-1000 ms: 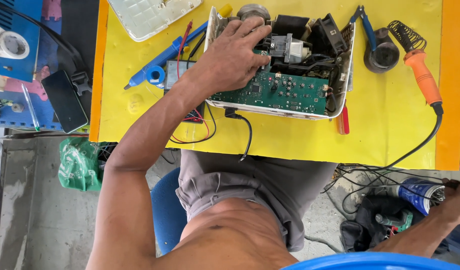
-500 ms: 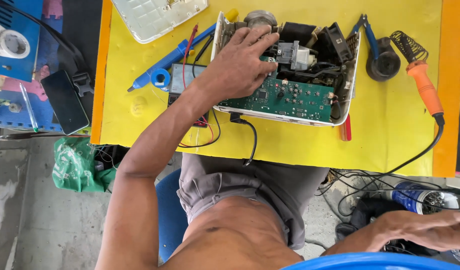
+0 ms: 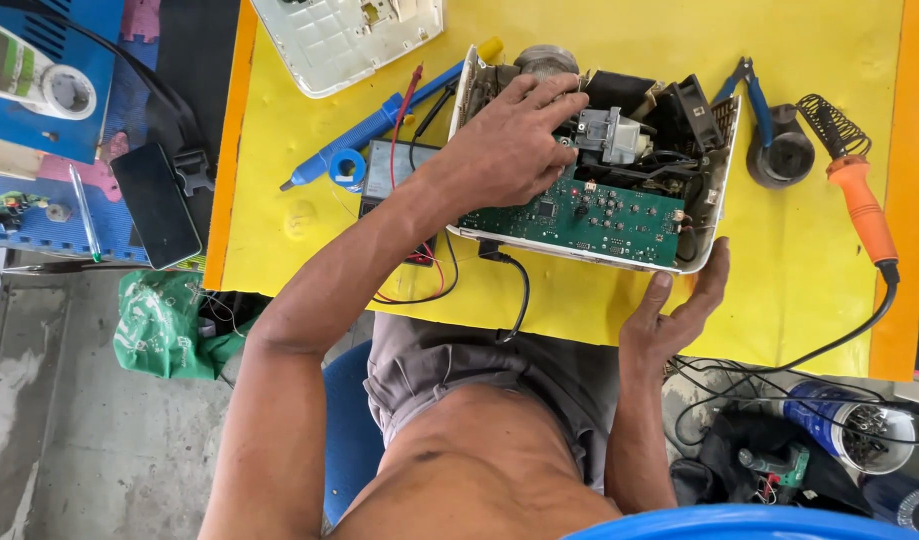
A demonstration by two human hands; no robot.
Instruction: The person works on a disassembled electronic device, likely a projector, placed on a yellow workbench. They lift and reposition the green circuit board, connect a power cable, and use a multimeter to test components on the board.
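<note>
Since the earlier frame, the right hand (image 3: 680, 315) has come up from the clutter of cables low at the person's right side and now sits at the front right corner of the opened appliance (image 3: 595, 160), while the left hand (image 3: 510, 150) has stayed spread on top of its innards.

From the head camera: the opened appliance lies on the yellow table (image 3: 800, 290), its long axis running left to right with the right end tilted slightly nearer the person. Its green circuit board (image 3: 580, 215) fills the near side, and a grey motor part (image 3: 610, 135) sits behind it. The left hand rests palm down across the left half, fingers splayed and reaching toward the motor part; it presses rather than pinches. The right hand is open, palm toward the white casing, thumb and fingers cupping the corner; whether the fingertips actually touch the rim is hard to tell from this angle. So the casing lies just ahead of the right hand and directly under the left.

Off to the right, blue pliers (image 3: 750, 95) and an orange soldering iron (image 3: 860, 205) lie apart from both hands; a blue desoldering pump (image 3: 370, 130) lies to the left.
</note>
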